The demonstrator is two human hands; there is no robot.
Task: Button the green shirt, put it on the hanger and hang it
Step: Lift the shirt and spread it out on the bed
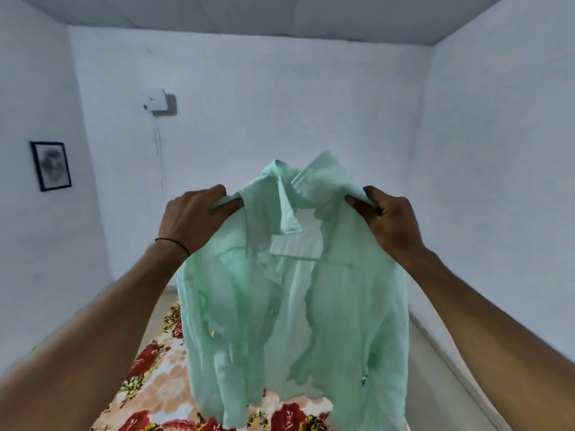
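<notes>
Green shirt (pixel 289 293) hangs below left hand (pixel 189 217) and right hand (pixel 390 220), pinched at shoulders.

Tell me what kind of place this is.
Probably a bedroom at home. A flowered bedsheet lies below the green shirt that the left hand and right hand hold up, and a framed picture hangs on the plain white wall.

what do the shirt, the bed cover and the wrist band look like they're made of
Shirt: thin woven cloth, perhaps cotton or a blend; matte, half see-through, hangs limp and creased. Bed cover: printed cloth with red and peach flowers, matte; fibre unclear. Band: thin dark thread or cord, too small to tell more.
</notes>
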